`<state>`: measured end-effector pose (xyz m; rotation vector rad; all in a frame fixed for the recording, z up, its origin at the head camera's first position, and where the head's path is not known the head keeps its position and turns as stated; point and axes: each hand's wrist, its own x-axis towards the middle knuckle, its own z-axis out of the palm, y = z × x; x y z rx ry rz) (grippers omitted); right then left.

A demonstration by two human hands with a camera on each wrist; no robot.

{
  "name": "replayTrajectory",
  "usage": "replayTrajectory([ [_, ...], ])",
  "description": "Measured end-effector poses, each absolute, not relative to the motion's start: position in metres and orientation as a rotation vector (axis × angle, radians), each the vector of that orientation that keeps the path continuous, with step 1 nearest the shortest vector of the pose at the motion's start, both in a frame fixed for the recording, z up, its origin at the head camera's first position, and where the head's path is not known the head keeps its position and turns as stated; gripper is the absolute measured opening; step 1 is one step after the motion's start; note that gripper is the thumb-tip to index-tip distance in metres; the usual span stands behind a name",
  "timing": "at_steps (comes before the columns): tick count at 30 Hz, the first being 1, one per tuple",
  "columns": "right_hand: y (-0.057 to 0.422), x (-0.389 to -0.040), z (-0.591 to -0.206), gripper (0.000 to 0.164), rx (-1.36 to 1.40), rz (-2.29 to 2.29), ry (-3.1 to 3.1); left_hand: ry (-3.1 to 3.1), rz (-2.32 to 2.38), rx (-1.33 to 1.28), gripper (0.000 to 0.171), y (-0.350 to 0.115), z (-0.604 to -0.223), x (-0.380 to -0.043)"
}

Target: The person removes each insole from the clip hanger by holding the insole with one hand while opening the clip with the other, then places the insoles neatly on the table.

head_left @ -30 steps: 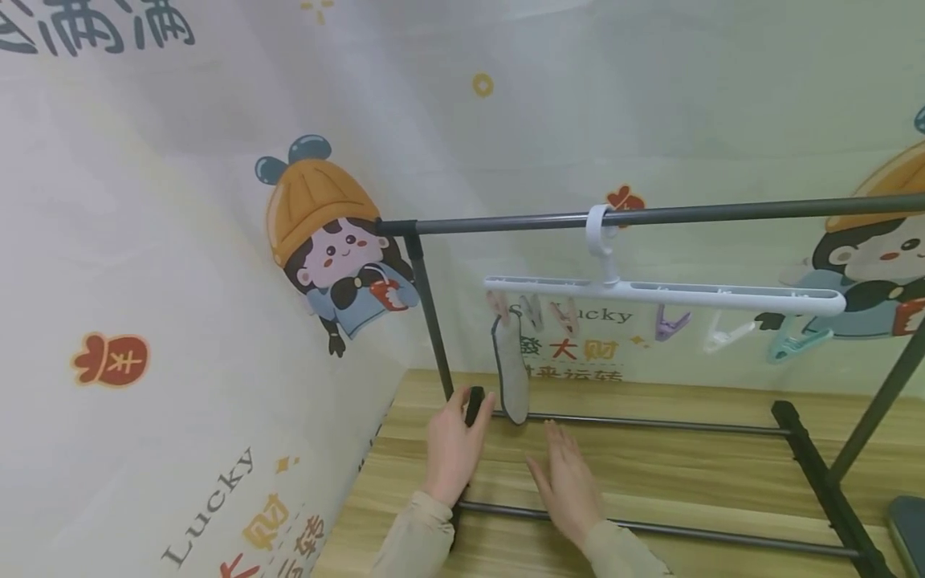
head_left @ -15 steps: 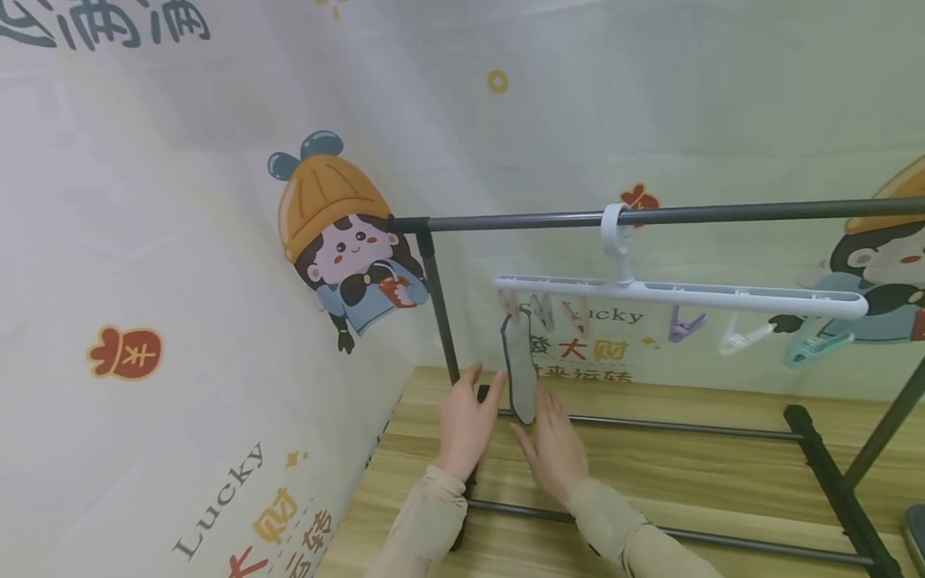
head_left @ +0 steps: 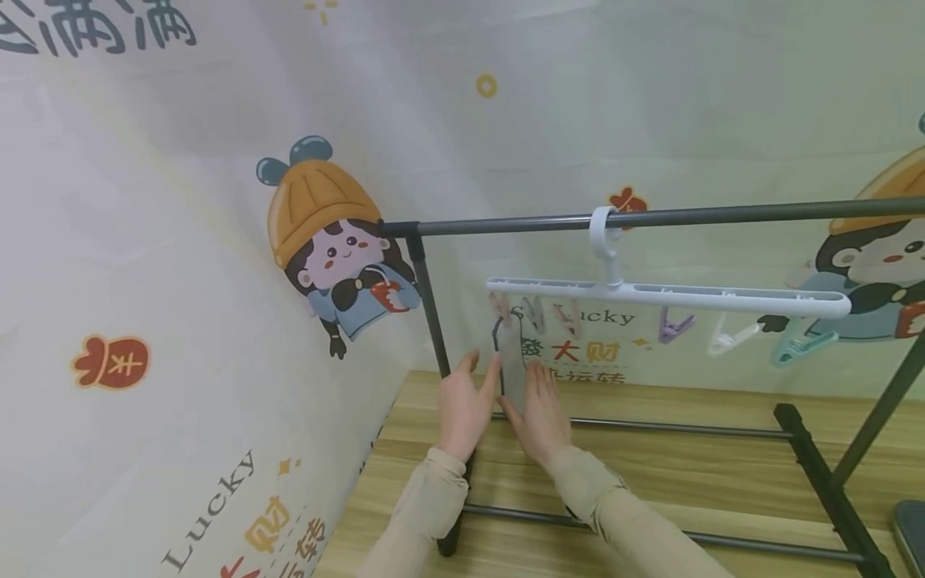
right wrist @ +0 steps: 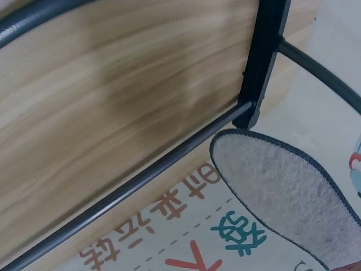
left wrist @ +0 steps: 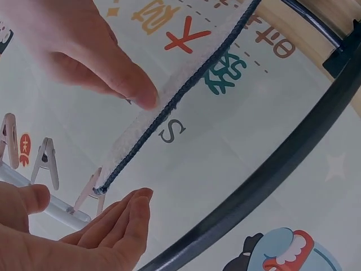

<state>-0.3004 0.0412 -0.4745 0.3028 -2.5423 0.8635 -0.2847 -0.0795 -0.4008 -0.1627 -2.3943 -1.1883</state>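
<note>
A grey fuzzy insole (head_left: 511,361) with dark stitched edging hangs upright from a pink clothespin (head_left: 500,305) at the left end of a white clip hanger (head_left: 723,299). My left hand (head_left: 464,409) is just left of the insole, fingers extended upward. On the other side my right hand (head_left: 543,413) has straight fingers along the insole's right edge, its thumb overlapping the lower end. The left wrist view shows the insole (left wrist: 152,121) edge-on with a thumb tip right at its face. In the right wrist view the insole's rounded end (right wrist: 276,180) is visible.
A dark rack rail (head_left: 723,213) carries the hanger. More clothespins dangle along it, including purple (head_left: 674,324), white (head_left: 731,335) and teal (head_left: 800,343). Thin lower bars (head_left: 679,429) cross above the wooden tabletop (head_left: 650,482). A dark-edged object (head_left: 912,526) lies at the right edge.
Both hands have moved up towards the insole, the right one also leftwards. The left hand has come away from the rack's black foot. The insole has stayed clipped.
</note>
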Motion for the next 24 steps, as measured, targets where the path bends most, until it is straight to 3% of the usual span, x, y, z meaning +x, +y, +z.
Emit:
replayTrajectory([
  [14,0.04,-0.327,-0.459,0.086,0.244,0.928,-2.598,-2.374,-1.23,-0.168,0.058,-0.063,-0.378,-0.312],
  [24,0.044,-0.332,-0.464,0.106,0.127,1.298,-2.629,-2.404,-1.296,-0.144,0.063,-0.058,-0.371,-0.328],
])
